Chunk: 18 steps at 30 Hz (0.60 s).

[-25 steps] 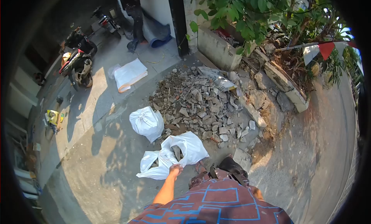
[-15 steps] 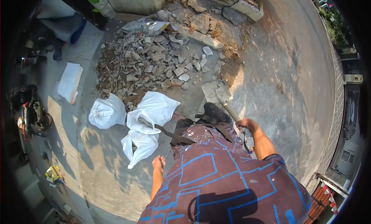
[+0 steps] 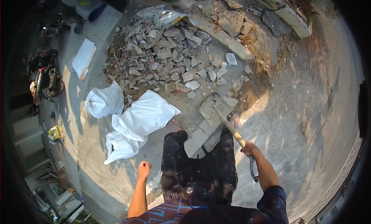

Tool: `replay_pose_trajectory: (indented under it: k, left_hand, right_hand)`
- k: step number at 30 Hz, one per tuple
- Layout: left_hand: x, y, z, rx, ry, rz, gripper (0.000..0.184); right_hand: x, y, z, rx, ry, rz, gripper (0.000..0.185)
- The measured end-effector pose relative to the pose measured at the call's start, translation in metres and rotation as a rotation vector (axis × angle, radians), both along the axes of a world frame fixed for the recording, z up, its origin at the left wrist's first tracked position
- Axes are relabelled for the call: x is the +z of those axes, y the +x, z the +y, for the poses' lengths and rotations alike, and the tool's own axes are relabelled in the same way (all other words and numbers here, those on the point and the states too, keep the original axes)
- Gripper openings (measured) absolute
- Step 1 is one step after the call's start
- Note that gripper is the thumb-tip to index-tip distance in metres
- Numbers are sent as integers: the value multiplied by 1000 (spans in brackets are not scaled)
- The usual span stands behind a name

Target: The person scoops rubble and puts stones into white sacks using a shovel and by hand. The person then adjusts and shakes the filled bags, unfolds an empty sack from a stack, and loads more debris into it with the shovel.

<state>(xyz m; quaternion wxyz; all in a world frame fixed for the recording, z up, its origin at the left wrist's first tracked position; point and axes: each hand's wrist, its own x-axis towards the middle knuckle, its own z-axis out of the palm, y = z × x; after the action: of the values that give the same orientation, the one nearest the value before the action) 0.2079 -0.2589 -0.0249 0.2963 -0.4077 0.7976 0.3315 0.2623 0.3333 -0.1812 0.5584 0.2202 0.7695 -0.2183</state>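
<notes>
My right hand (image 3: 250, 148) is closed around the handle of a shovel (image 3: 210, 110), whose dusty blade rests on the ground near my feet. Beside my left leg, my left hand (image 3: 144, 170) hangs with its fingers curled in, touching no bag; what it holds, if anything, is too small to name. Just ahead of it lies a white sack (image 3: 145, 114) with a second crumpled white part (image 3: 122, 147) at its near side. Another white sack (image 3: 104, 101), gathered at its top, sits to the left against the rubble.
A heap of broken concrete (image 3: 162, 54) lies ahead. Folded white sacks (image 3: 83, 58) are on the paving at the left, with a motorcycle (image 3: 47, 77) beyond them. A long concrete kerb piece (image 3: 228, 42) borders the rubble; a planter edge (image 3: 294, 20) is at the upper right.
My left hand has let go of the white sack and drawn back, its fingers now curled. The shovel in my right hand has come into view, its blade now between my feet and the rubble.
</notes>
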Motion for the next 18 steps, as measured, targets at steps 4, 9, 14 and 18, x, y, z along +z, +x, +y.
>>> replay_pose_trajectory:
  k: [4,9,14,18]
  left_hand:
    - [-24,30,87,-319,-150,64,31]
    - [-27,50,195,-613,-290,-22,41]
    - [-43,53,211,-507,-282,-55,41]
    - [-46,47,198,-362,-345,-145,39]
  right_hand:
    - [-36,17,25,-192,-131,95,48]
    - [-61,68,71,-148,-75,124,46]
    - [-78,55,104,-124,-49,74,39]
    - [-120,-2,92,-142,-130,89,38]
